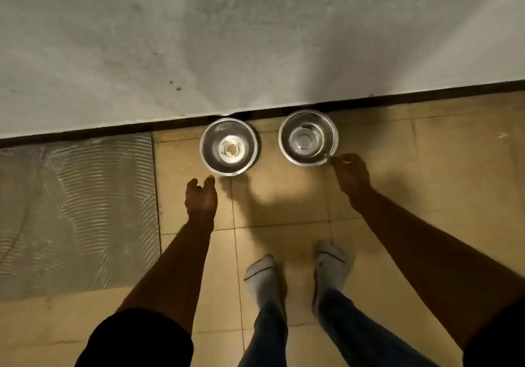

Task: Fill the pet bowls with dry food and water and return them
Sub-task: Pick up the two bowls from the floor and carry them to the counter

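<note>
Two steel pet bowls stand upright on the tiled floor (284,196), side by side with a clear gap between them, both set close against the dark skirting strip (397,97) at the foot of a grey plastered wall (255,40).

The left bowl (229,146) shows a small pale patch at the centre of its base; whether this is food or only reflection cannot be determined. The right bowl (308,137) shows concentric bright rings inside; whether it contains water cannot be determined either.

The left hand (201,196) is on the near side of the left bowl, fingers loosely spread and extended toward it, fingertips just short of the rim. It holds nothing and is not in contact with the bowl.

The right hand (350,172) is at the near right edge of the right bowl, fingers drawn together and narrow, with the fingertips at or touching the rim. Whether it actually grips the rim cannot be told from this view.

Both forearms are bare, with dark sleeves ending at the upper arm. The person's feet, in light grey socks (331,264) below blue trousers (272,335), stand on the tiles well back from the bowls. To the left, a patch of grey ridged surface (76,210) replaces the tiles.
</note>
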